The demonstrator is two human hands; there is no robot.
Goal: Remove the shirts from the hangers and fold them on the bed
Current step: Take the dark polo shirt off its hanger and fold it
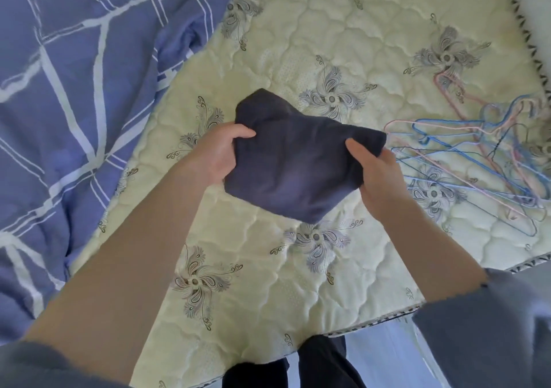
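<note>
Over the cream quilted mattress (372,29), the left hand (214,155) and right hand (378,176) are gripping a folded dark navy shirt (298,161), its long axis running left-right, fingers curling round both ends.

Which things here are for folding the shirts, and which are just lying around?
For the job:
- dark shirt, folded, gripped by the left hand and the right hand
- wire hangers, piled with no shirts on them
- bed, under the shirt

Just lying about:
- blue blanket, bunched at the left side
</note>
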